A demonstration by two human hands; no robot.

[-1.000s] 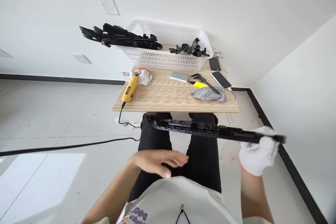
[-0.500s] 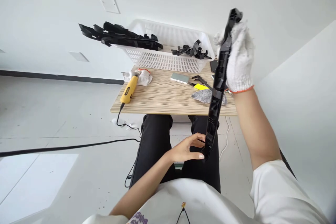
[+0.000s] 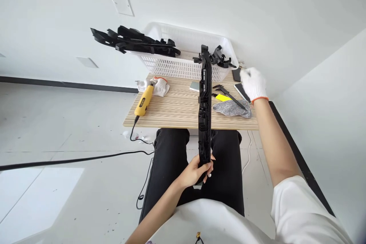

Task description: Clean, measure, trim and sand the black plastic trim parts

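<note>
A long black plastic part [image 3: 204,110] stands nearly upright over the table's front edge, its lower end in the grip of my bare left hand [image 3: 197,170]. My right hand [image 3: 253,84], in a white glove with an orange cuff, is off the part, at the table's right end beside a dark phone-like slab [image 3: 242,92]. Its fingers look curled; whether they hold anything is hidden. Just left of it, a black caliper [image 3: 233,98] lies partly on a grey cloth [image 3: 228,108], near a yellow-handled tool [image 3: 222,97].
A white basket [image 3: 171,63] at the back holds black parts [image 3: 137,42], long ones jutting out left. On the wooden table [image 3: 171,112] are a yellow corded tool [image 3: 143,101], white gloves [image 3: 161,87] and a pale box [image 3: 195,86]. Its cable crosses the floor at left.
My right hand has let go of the black part and moved down to the table's right end. The part has swung left and upright, and my left hand has closed round its lower end.
</note>
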